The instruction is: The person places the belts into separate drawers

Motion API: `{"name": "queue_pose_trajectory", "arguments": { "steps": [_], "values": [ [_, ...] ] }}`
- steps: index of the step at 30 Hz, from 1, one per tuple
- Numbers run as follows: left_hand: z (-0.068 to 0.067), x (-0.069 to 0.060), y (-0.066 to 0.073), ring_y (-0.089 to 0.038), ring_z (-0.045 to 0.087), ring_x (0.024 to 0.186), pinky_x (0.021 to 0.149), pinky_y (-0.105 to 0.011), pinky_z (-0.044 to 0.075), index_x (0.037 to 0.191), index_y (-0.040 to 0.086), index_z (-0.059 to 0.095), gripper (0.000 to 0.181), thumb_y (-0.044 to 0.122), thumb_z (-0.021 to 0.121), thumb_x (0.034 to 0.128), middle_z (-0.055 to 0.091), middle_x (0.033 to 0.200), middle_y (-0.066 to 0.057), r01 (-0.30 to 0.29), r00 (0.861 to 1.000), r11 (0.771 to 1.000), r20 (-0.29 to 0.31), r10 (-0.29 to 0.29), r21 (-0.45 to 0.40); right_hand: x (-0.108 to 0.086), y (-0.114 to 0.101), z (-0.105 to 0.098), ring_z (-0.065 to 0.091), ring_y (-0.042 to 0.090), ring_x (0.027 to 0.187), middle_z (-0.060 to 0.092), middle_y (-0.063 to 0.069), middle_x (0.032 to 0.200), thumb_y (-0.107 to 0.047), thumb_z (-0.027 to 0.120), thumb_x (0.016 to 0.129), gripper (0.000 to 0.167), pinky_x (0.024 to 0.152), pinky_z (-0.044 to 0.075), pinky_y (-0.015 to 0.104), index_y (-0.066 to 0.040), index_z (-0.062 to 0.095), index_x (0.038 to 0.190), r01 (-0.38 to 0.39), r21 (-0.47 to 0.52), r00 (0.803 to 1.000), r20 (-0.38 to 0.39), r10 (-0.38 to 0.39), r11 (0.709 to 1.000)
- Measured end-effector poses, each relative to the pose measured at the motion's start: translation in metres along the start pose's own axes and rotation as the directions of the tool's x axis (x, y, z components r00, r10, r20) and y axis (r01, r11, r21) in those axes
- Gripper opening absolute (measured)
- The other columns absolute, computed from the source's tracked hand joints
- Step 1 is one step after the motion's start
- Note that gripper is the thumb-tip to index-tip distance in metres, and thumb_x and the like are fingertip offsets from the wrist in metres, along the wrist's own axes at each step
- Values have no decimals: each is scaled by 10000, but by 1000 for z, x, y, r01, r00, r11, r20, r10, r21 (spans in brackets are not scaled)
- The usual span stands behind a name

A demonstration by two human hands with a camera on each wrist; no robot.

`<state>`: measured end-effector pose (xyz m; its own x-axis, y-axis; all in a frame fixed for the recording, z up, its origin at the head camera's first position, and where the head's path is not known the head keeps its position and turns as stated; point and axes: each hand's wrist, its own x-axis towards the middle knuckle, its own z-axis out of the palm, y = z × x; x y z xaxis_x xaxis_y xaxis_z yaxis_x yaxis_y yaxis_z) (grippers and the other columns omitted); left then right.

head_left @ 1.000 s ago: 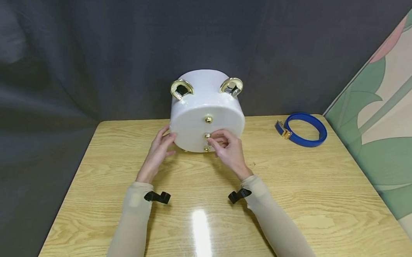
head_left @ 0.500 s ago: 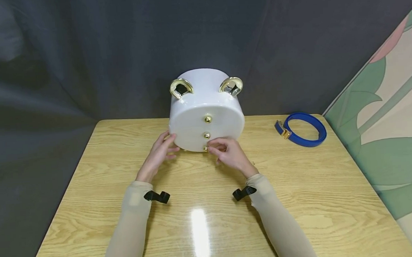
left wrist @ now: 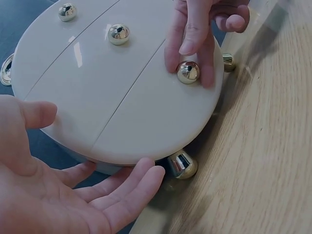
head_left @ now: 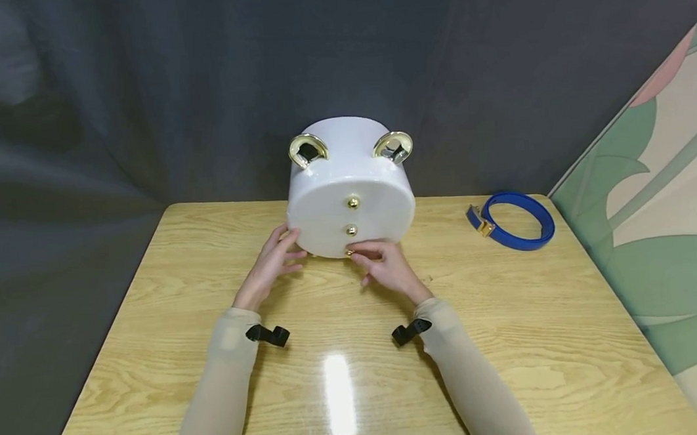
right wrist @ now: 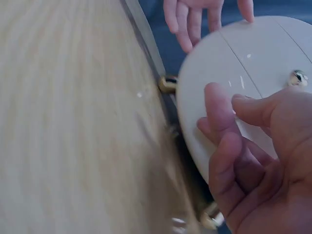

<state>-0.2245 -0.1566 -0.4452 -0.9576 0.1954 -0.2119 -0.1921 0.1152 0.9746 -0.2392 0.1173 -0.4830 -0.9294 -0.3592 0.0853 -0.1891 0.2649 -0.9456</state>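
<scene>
A white round box [head_left: 348, 207] with two gold ear-shaped pieces and a column of gold knobs on its front stands at the table's back edge. Seams in the left wrist view divide the front into drawer-like sections. My right hand [head_left: 386, 265] holds the lowest knob [left wrist: 188, 72], its fingers on either side and the thumb close by; in the right wrist view the hand hides that knob. My left hand [head_left: 268, 264] rests its fingertips against the box's left side, fingers loosely extended. Gold feet [left wrist: 183, 165] show beneath the box.
A coiled blue belt [head_left: 517, 220] with a gold buckle lies on the wooden table [head_left: 479, 342] at the back right. Dark cloth [head_left: 229, 86] hangs behind the box. A patterned panel [head_left: 668, 214] stands along the right.
My right hand has moved down from the middle knob to the lowest one. The left hand and the box have stayed nearly where they were.
</scene>
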Motion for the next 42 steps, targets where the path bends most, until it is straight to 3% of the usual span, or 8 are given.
{"name": "queue_pose_trajectory", "arguments": {
  "steps": [4, 7, 12, 13, 25, 42],
  "values": [
    [2, 1, 2, -407, 524, 1432, 1161, -539, 493, 1721, 206, 150, 761, 571, 431, 1115, 394, 1638, -206, -6, 1000, 1000, 2, 7, -6, 3, 5, 6, 720, 250, 540, 748, 250, 1270, -87, 713, 1027, 296, 520, 595, 325, -1, 736, 1309, 5, 43, 999, -46, -3, 999],
    [1, 1, 4, -409, 519, 1440, 1164, -545, 489, 1721, 199, 152, 765, 582, 419, 1114, 369, 1659, -199, -9, 1000, 1000, 9, 9, 1, 4, 7, 11, 693, 305, 518, 764, 236, 1239, -97, 735, 1014, 267, 484, 577, 337, -13, 763, 1266, 21, 32, 994, -111, -18, 999],
    [0, 2, 3, -409, 518, 1443, 1170, -549, 482, 1720, 192, 156, 768, 594, 403, 1113, 350, 1668, -191, -9, 1000, 1000, 15, 9, 12, 4, 8, 15, 656, 221, 474, 790, 179, 1204, -108, 746, 1009, 228, 457, 546, 296, -61, 799, 1226, 16, -13, 985, -170, -18, 1000],
    [0, 2, 3, -409, 519, 1442, 1170, -550, 481, 1719, 191, 158, 765, 591, 400, 1114, 351, 1667, -192, -9, 1000, 1000, 14, 9, 12, 4, 8, 16, 644, 171, 466, 795, 174, 1190, -110, 746, 1009, 225, 455, 533, 272, -67, 802, 1222, 15, -18, 985, -173, -18, 1000],
    [1, 1, 2, -410, 536, 1429, 1160, -554, 491, 1716, 187, 166, 749, 576, 396, 1120, 379, 1648, -198, -17, 1000, 1000, 9, 17, 14, 3, 10, 17, 637, 134, 461, 811, 206, 1038, -118, 748, 1010, 233, 449, 490, 228, -64, 801, 1230, 8, 0, 984, -176, -7, 1000],
    [4, -1, -2, -400, 557, 1410, 1151, -542, 502, 1722, 197, 129, 763, 567, 418, 1119, 440, 1609, -210, -3, 1000, 1000, -6, 3, 7, -1, 10, 18, 672, 215, 485, 819, 154, 1091, -136, 761, 1004, 230, 453, 505, 235, -86, 808, 1223, -20, 10, 984, -175, 22, 1000]
  ]
}}
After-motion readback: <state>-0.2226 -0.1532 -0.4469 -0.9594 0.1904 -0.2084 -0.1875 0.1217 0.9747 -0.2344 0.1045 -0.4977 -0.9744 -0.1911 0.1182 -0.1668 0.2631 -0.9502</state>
